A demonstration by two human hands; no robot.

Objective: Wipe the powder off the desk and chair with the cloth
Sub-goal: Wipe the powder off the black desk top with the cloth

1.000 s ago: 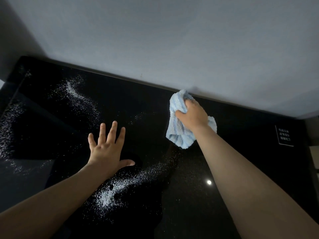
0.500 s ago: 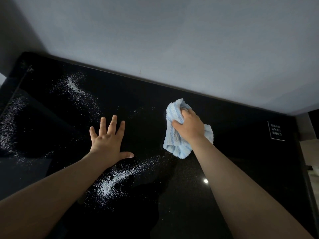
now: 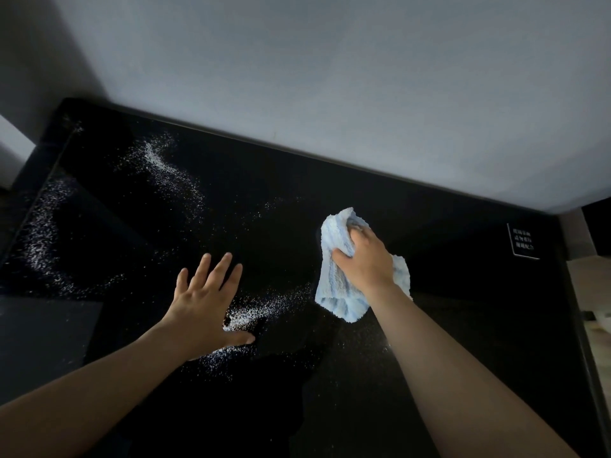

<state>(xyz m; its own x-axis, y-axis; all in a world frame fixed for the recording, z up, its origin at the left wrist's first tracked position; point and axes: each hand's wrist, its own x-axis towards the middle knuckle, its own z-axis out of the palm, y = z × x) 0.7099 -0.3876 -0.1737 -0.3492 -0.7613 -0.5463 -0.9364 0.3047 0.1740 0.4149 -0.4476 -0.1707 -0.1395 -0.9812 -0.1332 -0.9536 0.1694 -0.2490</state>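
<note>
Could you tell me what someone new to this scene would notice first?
Probably the white powder scattered over the glossy black desk, thickest beside the left hand, which lies flat with spread fingers. Next, the light blue cloth bunched under the right hand, right of centre.

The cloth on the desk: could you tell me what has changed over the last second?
The right hand has dragged the cloth from the desk's back edge toward the person, still gripping it. The left hand stays flat on the desk, and the powder beside it remains unwiped.
</note>
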